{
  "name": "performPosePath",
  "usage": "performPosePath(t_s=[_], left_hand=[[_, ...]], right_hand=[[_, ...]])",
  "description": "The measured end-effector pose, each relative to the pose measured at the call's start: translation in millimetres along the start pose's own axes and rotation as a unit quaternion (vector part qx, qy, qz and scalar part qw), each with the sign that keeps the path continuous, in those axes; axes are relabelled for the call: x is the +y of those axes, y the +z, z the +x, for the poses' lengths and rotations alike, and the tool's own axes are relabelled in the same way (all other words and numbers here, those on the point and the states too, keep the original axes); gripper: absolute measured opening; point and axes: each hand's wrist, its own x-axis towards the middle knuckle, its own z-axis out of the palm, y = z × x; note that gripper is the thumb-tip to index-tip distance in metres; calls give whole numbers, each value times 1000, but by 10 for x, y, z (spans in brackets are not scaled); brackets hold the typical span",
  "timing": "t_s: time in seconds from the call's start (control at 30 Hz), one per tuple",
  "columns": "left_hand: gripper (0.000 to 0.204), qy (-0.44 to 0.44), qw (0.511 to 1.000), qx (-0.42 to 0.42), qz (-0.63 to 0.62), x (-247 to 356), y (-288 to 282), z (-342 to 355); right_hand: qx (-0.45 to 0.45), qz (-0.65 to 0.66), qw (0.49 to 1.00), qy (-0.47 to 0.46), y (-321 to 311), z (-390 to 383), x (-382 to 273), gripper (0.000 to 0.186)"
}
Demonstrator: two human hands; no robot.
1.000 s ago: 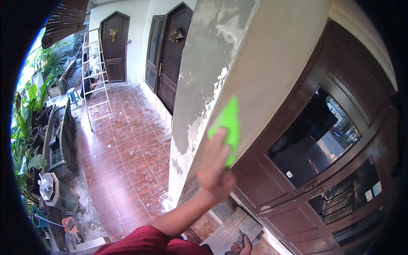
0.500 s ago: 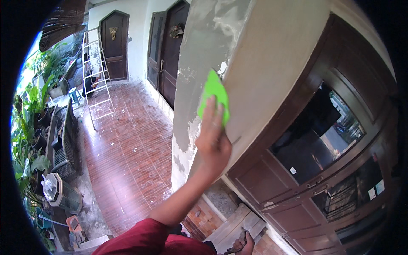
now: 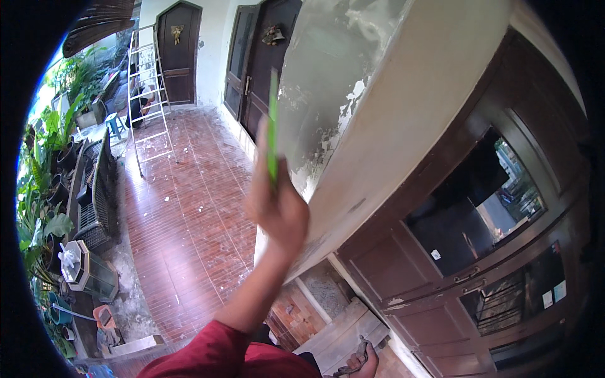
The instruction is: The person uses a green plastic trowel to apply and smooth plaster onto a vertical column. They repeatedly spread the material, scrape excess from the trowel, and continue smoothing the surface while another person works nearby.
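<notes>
Swung leftward, the left hand [image 3: 280, 211] grips a green scraper [image 3: 273, 126], now edge-on; the right hand [image 3: 361, 364] curls around a greyish object [image 3: 363, 344]; dark pots [image 3: 58, 187] hold leafy plants [image 3: 58, 225].

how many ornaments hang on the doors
2: a gold ornament on the far door, a floral ornament on the middle door. Others could be hidden.

Left hand [image 3: 280, 208] raised on a slanting forearm [image 3: 257, 293], seemingly clenched, though blurred; right hand [image 3: 363, 364] curled low.
</notes>
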Motion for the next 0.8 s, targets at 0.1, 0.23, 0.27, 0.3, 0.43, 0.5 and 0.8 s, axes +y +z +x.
performPosePath(t_s=[0.1,0.23,0.27,0.3,0.43,0.5,0.8], left_hand=[[45,-40,997,-30,-57,-303,282,419],[53,48,996,-64,-31,-184,528,216],[58,54,995,-81,-26,-98,512,97],[62,66,993,-99,-22,-5,493,-20],[59,66,981,-177,-48,335,314,-342],[59,115,974,-167,-103,424,247,-390],[51,64,997,-51,9,45,-28,11]], right_hand=[[13,20,1000,9,2,-29,-14,25],[15,6,1000,17,93,-47,-57,27],[12,1,1000,11,114,-65,-63,27],[9,-4,1000,6,129,-87,-63,27],[8,1,1000,3,147,-88,-30,25],[-23,-2,1000,2,137,-28,3,25],[63,-43,995,-58,64,-48,23,40]])
